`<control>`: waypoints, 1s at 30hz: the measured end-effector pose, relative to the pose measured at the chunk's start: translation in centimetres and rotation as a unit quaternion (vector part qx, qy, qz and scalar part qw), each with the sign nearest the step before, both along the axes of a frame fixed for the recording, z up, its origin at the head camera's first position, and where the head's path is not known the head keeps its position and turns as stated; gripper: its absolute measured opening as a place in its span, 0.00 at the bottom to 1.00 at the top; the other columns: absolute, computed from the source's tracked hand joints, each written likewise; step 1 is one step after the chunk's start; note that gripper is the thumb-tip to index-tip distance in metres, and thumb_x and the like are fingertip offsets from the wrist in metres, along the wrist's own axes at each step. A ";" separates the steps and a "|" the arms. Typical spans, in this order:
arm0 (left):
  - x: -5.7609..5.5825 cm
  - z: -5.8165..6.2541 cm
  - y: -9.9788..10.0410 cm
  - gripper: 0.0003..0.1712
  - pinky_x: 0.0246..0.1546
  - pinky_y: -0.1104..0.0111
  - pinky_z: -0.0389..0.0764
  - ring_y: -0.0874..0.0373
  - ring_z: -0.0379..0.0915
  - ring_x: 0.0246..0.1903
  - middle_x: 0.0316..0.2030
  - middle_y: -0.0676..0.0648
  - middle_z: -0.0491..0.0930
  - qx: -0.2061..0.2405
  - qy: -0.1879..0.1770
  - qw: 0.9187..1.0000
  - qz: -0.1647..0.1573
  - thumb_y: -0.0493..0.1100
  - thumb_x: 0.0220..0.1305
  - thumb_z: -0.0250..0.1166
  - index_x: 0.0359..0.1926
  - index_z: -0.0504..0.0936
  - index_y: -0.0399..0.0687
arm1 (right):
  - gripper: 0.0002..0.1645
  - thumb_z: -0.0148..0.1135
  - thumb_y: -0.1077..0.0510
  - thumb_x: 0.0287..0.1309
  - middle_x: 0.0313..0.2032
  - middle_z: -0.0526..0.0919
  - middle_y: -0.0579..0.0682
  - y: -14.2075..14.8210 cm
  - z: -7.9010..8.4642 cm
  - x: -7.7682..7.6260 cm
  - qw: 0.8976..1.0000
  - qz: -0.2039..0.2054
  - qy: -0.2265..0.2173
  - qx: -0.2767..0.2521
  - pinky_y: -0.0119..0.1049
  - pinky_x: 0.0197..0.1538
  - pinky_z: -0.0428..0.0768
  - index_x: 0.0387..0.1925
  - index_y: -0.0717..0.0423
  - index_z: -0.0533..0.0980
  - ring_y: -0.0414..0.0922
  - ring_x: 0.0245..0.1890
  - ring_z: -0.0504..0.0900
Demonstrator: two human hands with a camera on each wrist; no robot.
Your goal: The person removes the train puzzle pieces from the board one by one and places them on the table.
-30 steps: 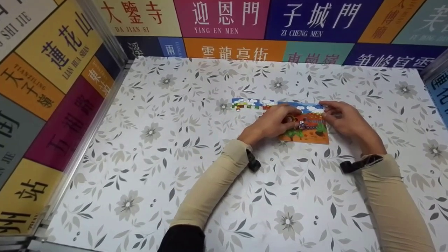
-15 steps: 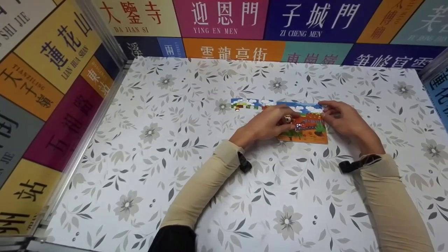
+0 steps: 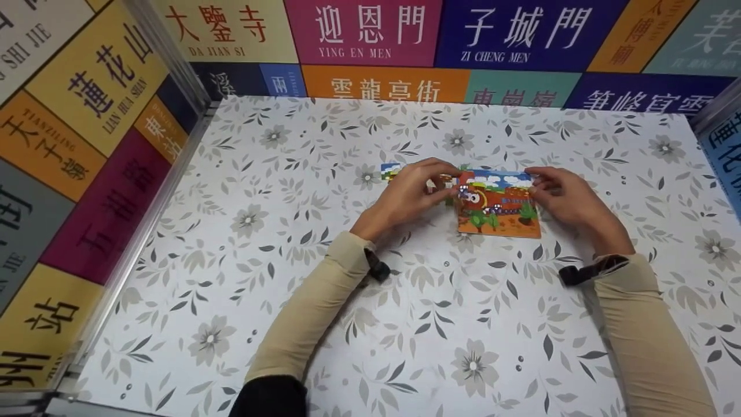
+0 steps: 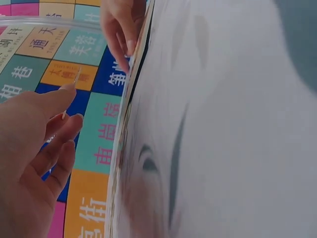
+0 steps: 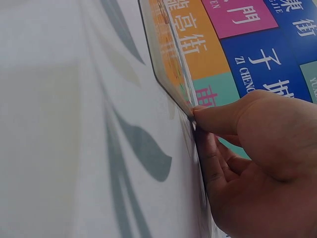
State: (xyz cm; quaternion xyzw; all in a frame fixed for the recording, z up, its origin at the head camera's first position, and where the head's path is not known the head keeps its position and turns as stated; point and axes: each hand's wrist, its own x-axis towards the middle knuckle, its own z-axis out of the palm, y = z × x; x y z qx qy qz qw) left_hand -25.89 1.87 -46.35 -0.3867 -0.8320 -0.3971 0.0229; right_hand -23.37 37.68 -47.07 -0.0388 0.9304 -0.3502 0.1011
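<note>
A small jigsaw puzzle (image 3: 509, 223) with an orange ground, green bushes and a red train with a big eye lies flat on the table. My left hand (image 3: 408, 188) is at its upper left and pinches a small reddish puzzle piece (image 3: 465, 178) between thumb and fingers; it overlaps the puzzle's corner in the head view. From the left wrist view, the pinched piece (image 4: 77, 78) shows as a thin edge. My right hand (image 3: 564, 194) holds the puzzle's right side near its far corner, and the right wrist view has the thumb (image 5: 218, 116) against the board's edge.
Loose sky-blue and green puzzle pieces (image 3: 388, 170) lie left of the board, mostly behind my left hand. A white floral cloth (image 3: 249, 278) covers the table. Colourful lettered panels (image 3: 365, 29) stand along its back and left side.
My left hand has moved left off the puzzle, uncovering the train's face, and a reddish piece now shows at its fingertips. My right hand stays at the puzzle's right edge.
</note>
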 end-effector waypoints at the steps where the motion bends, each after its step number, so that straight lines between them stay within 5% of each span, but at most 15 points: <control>1: -0.1 0.0 -0.4 0.20 0.49 0.71 0.84 0.65 0.86 0.47 0.62 0.52 0.86 0.004 -0.001 1.000 0.003 0.49 0.77 0.69 0.66 0.86 0.54 | 0.33 0.58 0.57 0.81 0.64 0.76 0.65 0.0 0.0 0.0 1.000 -0.001 -0.001 -0.001 0.62 0.74 0.72 0.82 0.51 0.66 0.62 0.66 0.78; 12: -0.7 0.0 -4.2 0.14 0.52 0.62 0.88 0.57 0.88 0.47 0.62 0.49 0.87 0.015 -0.005 0.999 0.044 0.48 0.73 0.74 0.56 0.92 0.50 | 0.33 0.57 0.54 0.82 0.66 0.76 0.65 0.0 0.1 0.0 1.000 0.005 -0.008 -0.002 0.65 0.73 0.70 0.82 0.51 0.65 0.63 0.67 0.75; 20: -1.1 -0.6 -5.9 0.16 0.55 0.66 0.87 0.53 0.89 0.50 0.61 0.49 0.88 0.022 -0.024 0.998 0.057 0.48 0.72 0.75 0.57 0.91 0.51 | 0.34 0.57 0.54 0.82 0.66 0.76 0.66 0.1 -0.1 0.0 1.000 0.010 -0.007 -0.004 0.64 0.72 0.71 0.83 0.51 0.64 0.63 0.67 0.76; 30: -1.8 -1.1 -7.0 0.09 0.52 0.66 0.87 0.58 0.87 0.46 0.60 0.45 0.88 0.011 -0.040 0.997 0.071 0.43 0.69 0.77 0.47 0.94 0.46 | 0.33 0.58 0.55 0.81 0.64 0.76 0.65 0.0 0.2 0.1 1.000 0.005 -0.002 -0.002 0.65 0.73 0.70 0.82 0.51 0.66 0.63 0.67 0.76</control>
